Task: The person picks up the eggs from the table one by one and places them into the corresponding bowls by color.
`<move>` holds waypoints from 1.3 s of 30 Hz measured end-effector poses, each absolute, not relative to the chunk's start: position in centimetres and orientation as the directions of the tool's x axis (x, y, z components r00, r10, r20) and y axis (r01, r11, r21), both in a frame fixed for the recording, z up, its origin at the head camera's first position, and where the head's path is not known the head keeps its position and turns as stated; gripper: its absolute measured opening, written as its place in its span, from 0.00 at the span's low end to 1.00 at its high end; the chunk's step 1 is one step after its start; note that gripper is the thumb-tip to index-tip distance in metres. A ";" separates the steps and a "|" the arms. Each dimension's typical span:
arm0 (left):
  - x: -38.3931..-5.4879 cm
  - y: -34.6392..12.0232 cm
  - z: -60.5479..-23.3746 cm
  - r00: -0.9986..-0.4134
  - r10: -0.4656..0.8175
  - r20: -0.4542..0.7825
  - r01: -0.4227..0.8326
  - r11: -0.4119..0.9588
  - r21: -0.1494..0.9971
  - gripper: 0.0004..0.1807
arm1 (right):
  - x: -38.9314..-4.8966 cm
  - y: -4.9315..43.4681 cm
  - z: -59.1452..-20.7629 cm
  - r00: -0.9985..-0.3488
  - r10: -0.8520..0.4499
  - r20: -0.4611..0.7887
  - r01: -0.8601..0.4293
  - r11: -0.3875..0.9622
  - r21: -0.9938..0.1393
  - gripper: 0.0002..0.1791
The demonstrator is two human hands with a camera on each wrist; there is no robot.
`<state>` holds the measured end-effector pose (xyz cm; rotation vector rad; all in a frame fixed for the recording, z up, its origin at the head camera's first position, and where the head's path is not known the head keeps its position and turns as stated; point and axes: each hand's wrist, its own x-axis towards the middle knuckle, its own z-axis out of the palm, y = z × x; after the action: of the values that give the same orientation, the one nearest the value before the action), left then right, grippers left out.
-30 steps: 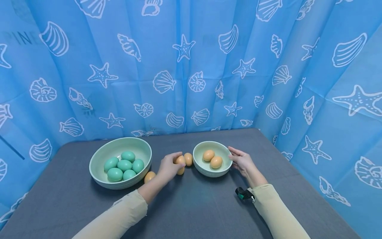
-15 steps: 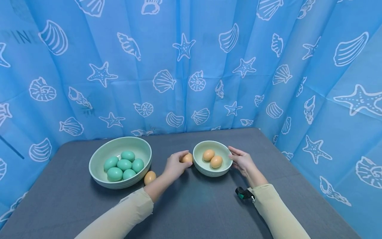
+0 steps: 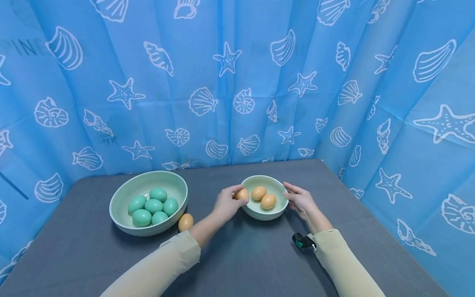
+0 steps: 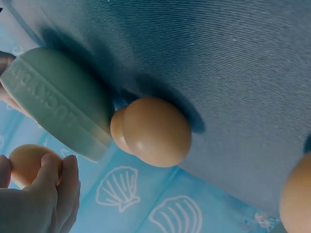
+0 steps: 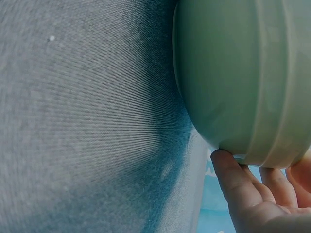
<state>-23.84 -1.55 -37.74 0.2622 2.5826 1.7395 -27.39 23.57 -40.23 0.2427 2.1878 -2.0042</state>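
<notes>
My left hand [image 3: 225,205] pinches a brown egg [image 3: 242,195] between thumb and fingers, at the left rim of the small green bowl [image 3: 261,214]. In the left wrist view this held egg [image 4: 30,164] is beside the bowl's rim. Two more brown eggs, a near one [image 4: 158,131] and one partly behind it [image 4: 117,130], sit on the table against the bowl; my left hand hides them in the head view. Inside the bowl lie two brown eggs [image 3: 268,201]. My right hand [image 3: 302,203] holds the bowl's right side, fingertips [image 5: 223,160] against its outer wall.
A larger green bowl [image 3: 122,225] with several teal eggs [image 3: 153,206] stands on the left, one brown egg [image 3: 186,222] close to its right side. A black strap [image 3: 302,240] hangs at the right sleeve. A blue shell-patterned curtain [image 3: 208,136] borders the grey table [image 3: 252,264].
My left hand has moved right with the egg, from left of the small bowl to its rim. The right hand and both bowls keep their places.
</notes>
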 end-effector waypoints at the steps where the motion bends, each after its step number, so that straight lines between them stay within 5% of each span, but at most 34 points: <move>1: -23.9 -1.4 -37.7 -0.986 0.147 0.078 0.128 0.373 0.919 0.26 | -27.4 23.6 -40.3 -0.973 0.007 -0.230 0.229 0.091 -0.969 0.30; 30: -26.0 2.5 -38.3 -0.947 0.317 0.040 0.145 0.313 0.939 0.25 | -27.5 23.8 -40.4 -0.974 0.006 -0.225 0.224 0.097 -0.970 0.30; 39: -27.0 3.9 -39.0 -0.897 0.430 0.103 0.277 0.365 0.889 0.25 | -27.4 23.7 -40.4 -0.977 -0.010 -0.213 0.212 0.076 -0.974 0.30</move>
<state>-27.01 3.86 -39.01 0.6456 2.4709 1.5637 -27.42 23.67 -40.36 0.2062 2.1776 -2.0199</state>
